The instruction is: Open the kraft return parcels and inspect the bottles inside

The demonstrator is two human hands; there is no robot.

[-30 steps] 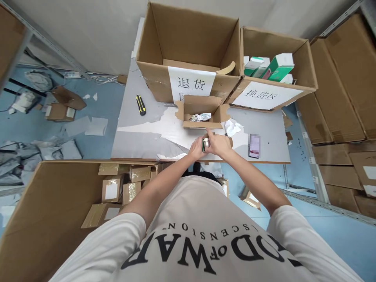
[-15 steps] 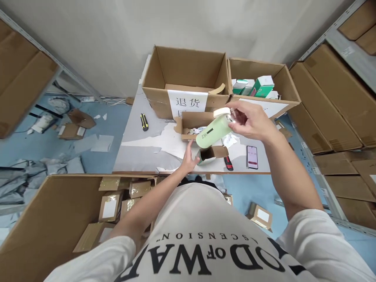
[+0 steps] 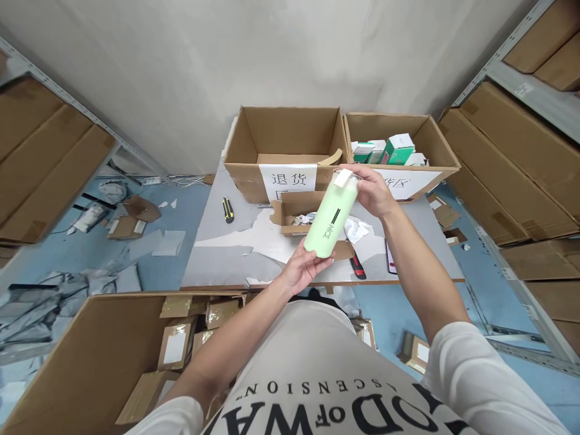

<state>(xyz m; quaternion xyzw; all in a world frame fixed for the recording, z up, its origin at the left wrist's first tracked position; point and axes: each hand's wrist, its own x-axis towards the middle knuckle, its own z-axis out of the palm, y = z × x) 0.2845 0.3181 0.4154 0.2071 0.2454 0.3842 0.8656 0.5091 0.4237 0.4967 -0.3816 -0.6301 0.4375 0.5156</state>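
A light green bottle (image 3: 331, 219) with a white strap or tag at its top is held tilted above the table, its printed side facing me. My right hand (image 3: 369, 188) grips it around the cap end. Its bottom rests in the fingers of my left hand (image 3: 306, 269), which is closed around the base. Behind the bottle lies an open small carton (image 3: 290, 211) with crumpled paper inside. A brown flap (image 3: 344, 250) of another small box shows beneath the bottle; the rest of that box is hidden.
Two large cartons stand at the table's back: one labelled box (image 3: 244, 181), and another carton (image 3: 446, 160) holding green-white boxes. A yellow-black cutter (image 3: 228, 209), a red-black cutter (image 3: 357, 266), crumpled paper (image 3: 356, 230) and a phone (image 3: 389, 258) lie around. A big carton (image 3: 122, 338) of parcels stands front left.
The bottle has been raised clear of its small box and turned more upright, label toward me. My left hand has left the box and taken the bottle's base. The view has tilted up.
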